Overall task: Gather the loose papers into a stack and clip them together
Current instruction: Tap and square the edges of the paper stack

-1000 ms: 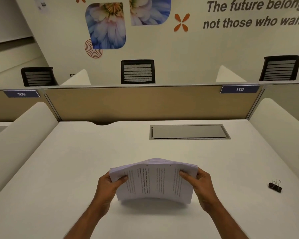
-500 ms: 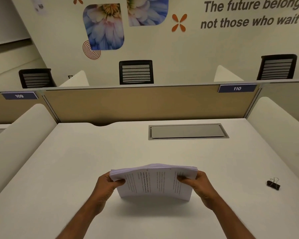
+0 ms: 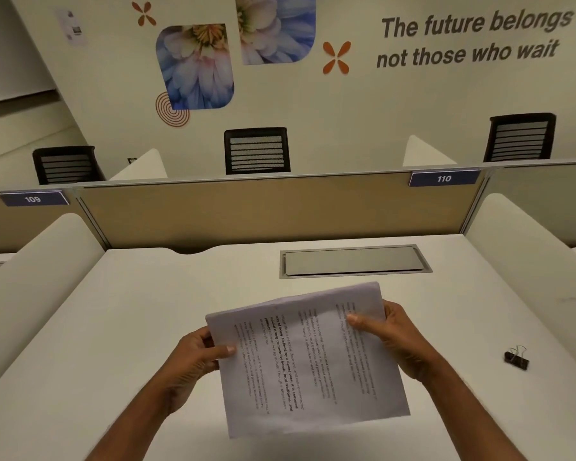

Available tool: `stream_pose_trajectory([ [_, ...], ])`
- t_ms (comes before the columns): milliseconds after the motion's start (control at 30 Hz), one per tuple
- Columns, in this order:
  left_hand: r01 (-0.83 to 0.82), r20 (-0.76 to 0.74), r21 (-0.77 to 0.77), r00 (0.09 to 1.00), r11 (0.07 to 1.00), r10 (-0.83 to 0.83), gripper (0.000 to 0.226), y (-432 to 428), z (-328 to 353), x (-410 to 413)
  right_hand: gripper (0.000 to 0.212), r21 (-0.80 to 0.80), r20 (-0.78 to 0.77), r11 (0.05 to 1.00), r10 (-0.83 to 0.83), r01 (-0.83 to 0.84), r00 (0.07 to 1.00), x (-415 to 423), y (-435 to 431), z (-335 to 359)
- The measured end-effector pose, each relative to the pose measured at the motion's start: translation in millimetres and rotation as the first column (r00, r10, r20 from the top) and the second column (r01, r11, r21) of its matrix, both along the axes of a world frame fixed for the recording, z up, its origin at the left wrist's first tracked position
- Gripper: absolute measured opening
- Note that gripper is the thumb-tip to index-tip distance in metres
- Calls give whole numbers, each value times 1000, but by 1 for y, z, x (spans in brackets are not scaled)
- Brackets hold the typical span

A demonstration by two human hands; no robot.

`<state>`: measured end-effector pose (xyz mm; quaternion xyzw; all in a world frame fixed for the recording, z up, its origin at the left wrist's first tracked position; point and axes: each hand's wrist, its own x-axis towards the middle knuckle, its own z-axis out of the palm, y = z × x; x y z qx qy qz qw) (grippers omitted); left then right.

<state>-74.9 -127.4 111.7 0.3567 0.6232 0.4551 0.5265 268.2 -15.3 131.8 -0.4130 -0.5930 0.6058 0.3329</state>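
A stack of printed white papers [image 3: 308, 359] is held above the white desk [image 3: 120, 327], its printed face turned up toward me and rotated a little counter-clockwise. My left hand [image 3: 197, 356] grips the stack's left edge, thumb on top. Its upper right edge is held by my right hand [image 3: 391, 334], thumb pressed on the page. A black binder clip [image 3: 516, 358] with silver handles lies on the desk to the right, apart from both hands.
A grey metal cable hatch [image 3: 354, 261] is set into the desk behind the papers. A tan partition [image 3: 246, 211] closes the far edge, and white rounded dividers [image 3: 30, 274] flank both sides. Black chairs stand beyond the partition.
The stack stood on its lower edge on the desk, bowed between both hands. Now it is lifted and tilted so its printed face shows, and the view has moved closer.
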Motion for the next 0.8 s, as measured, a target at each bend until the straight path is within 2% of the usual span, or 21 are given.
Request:
stream_pose_trajectory([
  [100, 9, -118, 52, 993, 999, -3, 40, 5, 18, 3, 38, 46, 48, 998, 38, -40, 998, 9, 8, 24],
  [167, 81, -246, 51, 967, 995, -66, 37, 10, 31, 8, 38, 64, 75, 994, 85, -90, 994, 17, 15, 40],
  [300, 294, -506, -31, 820, 955, -269, 23, 22, 54, 36, 37, 95, 96, 973, 202, -211, 975, 28, 25, 66],
  [400, 385, -606, -86, 712, 919, -355, 28, 30, 65, 71, 31, 119, 137, 945, 288, -304, 948, 31, 27, 79],
  [467, 433, -604, -61, 702, 899, -379, 33, 36, 73, 97, 30, 129, 173, 925, 333, -357, 927, 33, 27, 85],
  [567, 484, -534, 64, 755, 873, -380, 31, 41, 85, 132, 29, 123, 217, 902, 381, -413, 898, 37, 30, 90],
  [667, 464, -464, 154, 814, 873, -351, 30, 42, 91, 153, 29, 84, 240, 888, 423, -453, 874, 41, 33, 90],
  [800, 407, -401, 151, 858, 901, -321, 27, 43, 89, 162, 28, 42, 242, 887, 437, -459, 866, 42, 34, 85],
])
